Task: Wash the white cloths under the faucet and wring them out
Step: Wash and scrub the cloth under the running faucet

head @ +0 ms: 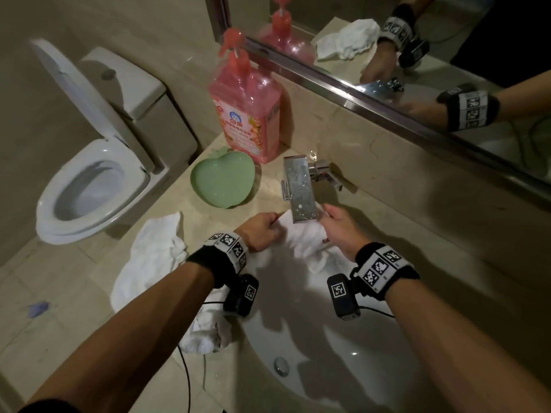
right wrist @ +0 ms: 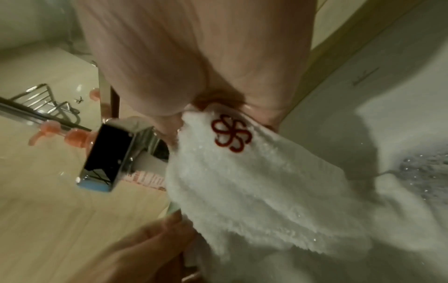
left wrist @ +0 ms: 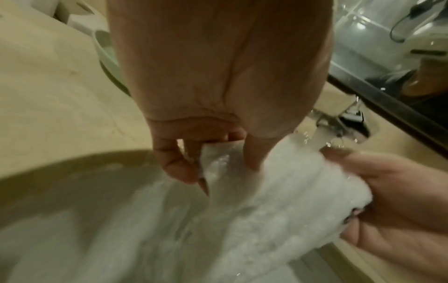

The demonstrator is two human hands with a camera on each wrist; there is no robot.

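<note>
A white cloth (head: 307, 239) with a red flower logo (right wrist: 231, 133) hangs stretched between both hands just under the chrome faucet (head: 299, 189) spout, over the white sink (head: 343, 368). My left hand (head: 262, 231) pinches its left edge, thumb and fingers curled on the fabric (left wrist: 218, 162). My right hand (head: 340, 228) grips the right end (right wrist: 242, 172). Water splashes on the cloth near the spout (left wrist: 324, 141). A second white cloth (head: 155, 257) lies crumpled on the counter left of the sink, partly under my left forearm.
A pink pump bottle (head: 247, 114) and a green apple-shaped dish (head: 222, 180) stand on the beige counter (head: 387, 210) behind the left cloth. A mirror (head: 417, 55) runs along the back wall. An open toilet (head: 89, 180) sits at the left. The sink drain (head: 281, 365) is near me.
</note>
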